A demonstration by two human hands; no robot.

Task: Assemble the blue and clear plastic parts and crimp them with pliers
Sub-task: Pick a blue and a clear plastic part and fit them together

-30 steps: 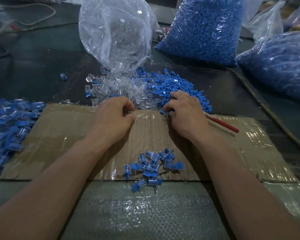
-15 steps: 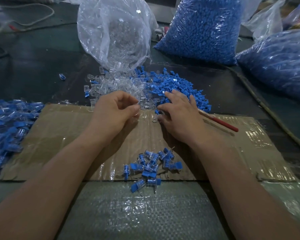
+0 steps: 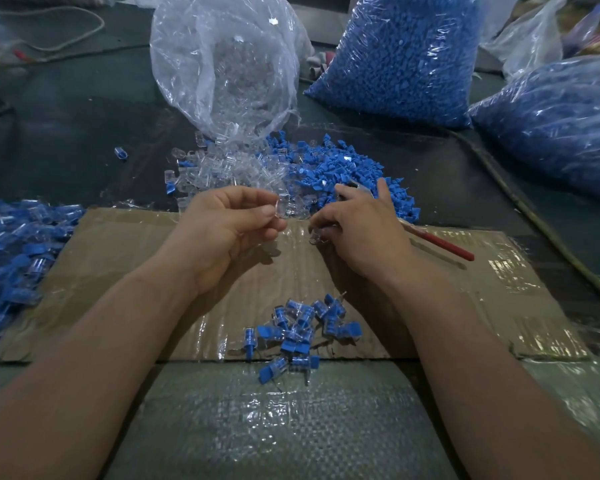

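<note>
Far left: finished heap, beside cardboard. Left hand raised over far cardboard edge, thumb and forefinger pinching clear part. Part looks slick and pinch is at the very tip, so it may slip into loose clear pile. Right hand curled, fingertips nipping second clear part on cardboard. No blue part held; blue pile just beyond. Pliers pass under palm: fumble risk. Whether gripped, cannot tell.

I see corrugated brown cardboard taped glossy, blue parts of matt plastic, clear parts glassy and smooth, a crinkled shiny plastic bag, a glossy woven sheet.
</note>
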